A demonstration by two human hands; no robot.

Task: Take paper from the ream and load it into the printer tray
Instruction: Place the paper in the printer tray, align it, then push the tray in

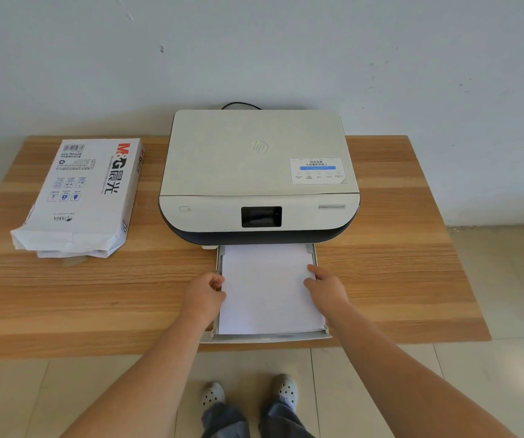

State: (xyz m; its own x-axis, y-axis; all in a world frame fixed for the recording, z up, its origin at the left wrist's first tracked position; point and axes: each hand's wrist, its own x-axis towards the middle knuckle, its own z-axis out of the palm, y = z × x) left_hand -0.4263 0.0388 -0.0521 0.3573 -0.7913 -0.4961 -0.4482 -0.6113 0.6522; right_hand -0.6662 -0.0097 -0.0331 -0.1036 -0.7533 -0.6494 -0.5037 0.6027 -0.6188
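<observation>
A white printer (259, 172) stands at the back middle of the wooden table (396, 263). Its paper tray (267, 337) is pulled out toward me, past the table's front edge. A stack of white paper (267, 289) lies flat in the tray. My left hand (205, 294) pinches the stack's left edge with curled fingers. My right hand (325, 287) rests on the stack's right edge, with its fingers lying on the top sheet. The opened paper ream (80, 194), in a white wrapper with red and black print, lies on the table to the left.
A black cable (240, 104) runs behind the printer against the pale wall. The table's front edge is close to my legs, and the tiled floor and my feet in light shoes (248, 395) show below it.
</observation>
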